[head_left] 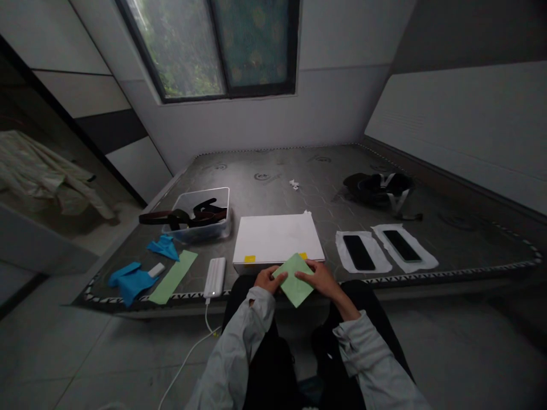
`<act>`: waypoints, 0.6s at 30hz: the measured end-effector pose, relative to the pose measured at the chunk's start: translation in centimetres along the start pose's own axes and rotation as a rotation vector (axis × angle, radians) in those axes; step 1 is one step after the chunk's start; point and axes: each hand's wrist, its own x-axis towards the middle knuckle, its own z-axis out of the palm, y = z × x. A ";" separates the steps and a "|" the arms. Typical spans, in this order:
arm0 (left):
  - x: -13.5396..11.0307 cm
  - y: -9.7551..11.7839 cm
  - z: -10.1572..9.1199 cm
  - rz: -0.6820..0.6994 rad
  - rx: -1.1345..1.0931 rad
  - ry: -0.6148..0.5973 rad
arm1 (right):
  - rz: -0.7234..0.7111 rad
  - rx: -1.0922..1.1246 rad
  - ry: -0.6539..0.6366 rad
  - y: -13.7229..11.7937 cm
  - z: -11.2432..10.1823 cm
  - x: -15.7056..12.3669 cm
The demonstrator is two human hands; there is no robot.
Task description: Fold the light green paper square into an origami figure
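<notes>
Head: left grip (269, 279) and right grip (318, 277) hold green paper (296, 289).

matt green paper square (296, 290), smooth matt white box (277, 236), smooth black phone (359, 253), clear plastic tub (210, 232), cloth sleeve (252, 324)

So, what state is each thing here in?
Green paper, held by left hand and right hand
White box, closed
Plastic bin, open, holding dark straps
Power bank, cable plugged in
Left phone, screen dark
Right phone, screen dark
Green strip, flat
Blue pieces, crumpled
Window, can't tell if open
</notes>
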 end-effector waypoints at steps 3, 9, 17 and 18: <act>0.0 0.0 -0.3 0.021 0.102 0.011 | -0.029 0.045 0.038 0.0 0.1 0.0; 0.1 0.5 -1.2 0.087 0.286 0.191 | -0.108 0.214 0.007 -0.2 -0.1 -0.1; 0.3 0.4 -1.0 0.080 0.188 0.245 | -0.268 -0.178 -0.168 -0.8 -0.1 -0.8; 0.4 0.3 -1.0 0.071 0.156 0.247 | -0.279 -0.213 -0.171 -0.9 -0.2 -0.8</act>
